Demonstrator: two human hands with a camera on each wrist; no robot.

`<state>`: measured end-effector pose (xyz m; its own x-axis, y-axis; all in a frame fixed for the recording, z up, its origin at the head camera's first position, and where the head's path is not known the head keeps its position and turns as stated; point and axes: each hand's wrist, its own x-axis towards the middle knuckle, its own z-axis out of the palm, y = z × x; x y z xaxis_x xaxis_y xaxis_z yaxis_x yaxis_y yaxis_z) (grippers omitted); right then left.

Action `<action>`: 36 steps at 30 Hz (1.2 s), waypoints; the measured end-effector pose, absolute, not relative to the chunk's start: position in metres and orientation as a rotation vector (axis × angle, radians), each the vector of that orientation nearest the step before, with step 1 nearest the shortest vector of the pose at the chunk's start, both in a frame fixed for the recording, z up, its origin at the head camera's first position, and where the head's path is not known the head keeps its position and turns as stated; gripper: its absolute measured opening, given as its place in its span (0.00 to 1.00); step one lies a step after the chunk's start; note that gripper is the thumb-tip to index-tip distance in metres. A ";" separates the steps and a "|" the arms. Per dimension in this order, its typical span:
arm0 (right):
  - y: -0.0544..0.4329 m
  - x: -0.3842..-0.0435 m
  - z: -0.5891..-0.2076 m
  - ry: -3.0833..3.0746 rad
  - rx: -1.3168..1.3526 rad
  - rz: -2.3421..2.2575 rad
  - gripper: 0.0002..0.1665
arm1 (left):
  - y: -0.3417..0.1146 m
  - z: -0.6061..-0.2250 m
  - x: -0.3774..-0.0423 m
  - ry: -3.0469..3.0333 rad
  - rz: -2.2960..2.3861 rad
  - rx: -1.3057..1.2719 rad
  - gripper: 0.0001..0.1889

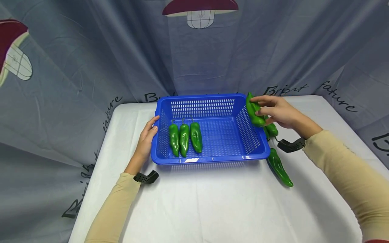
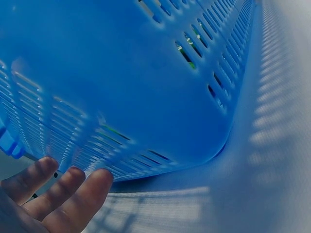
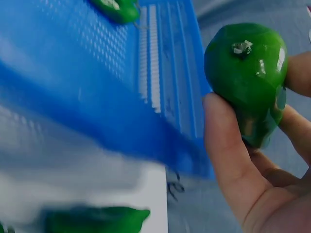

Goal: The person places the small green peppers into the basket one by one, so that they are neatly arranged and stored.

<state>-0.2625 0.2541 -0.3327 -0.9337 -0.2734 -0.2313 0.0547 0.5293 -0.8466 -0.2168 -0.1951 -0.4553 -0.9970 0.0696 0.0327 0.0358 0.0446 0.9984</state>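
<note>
My right hand [image 1: 281, 111] grips a green pepper [image 1: 254, 113] above the right rim of the blue basket [image 1: 225, 157]. In the right wrist view the stem end of this pepper [image 3: 245, 68] faces the camera, with thumb and fingers around it. Three green peppers lie side by side in the left part of the basket, the rightmost pepper [image 1: 196, 137] slightly apart. At the basket's left rim rests my left hand [image 1: 144, 141], its fingertips right at the edge. The left wrist view shows three extended fingers [image 2: 80, 199] beside the basket's slotted outer wall [image 2: 121, 97].
Right of the basket, a loose green pepper [image 1: 279, 168] lies on the white tablecloth [image 1: 218, 199]. Another green pepper [image 1: 271, 130] lies partly hidden below the right hand. A grey printed curtain [image 1: 206, 60] hangs behind the table and around its sides.
</note>
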 end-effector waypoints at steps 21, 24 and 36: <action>0.186 -0.266 -0.352 2.272 -0.259 -1.360 0.35 | -0.194 -0.456 -0.217 2.270 2.140 0.124 0.26; 0.178 -0.266 -0.355 2.265 -0.271 -1.320 0.35 | -0.195 -0.455 -0.216 2.277 2.139 0.117 0.26; 0.155 -0.274 -0.366 2.228 -0.272 -1.281 0.35 | -0.195 -0.456 -0.218 2.282 2.155 0.144 0.26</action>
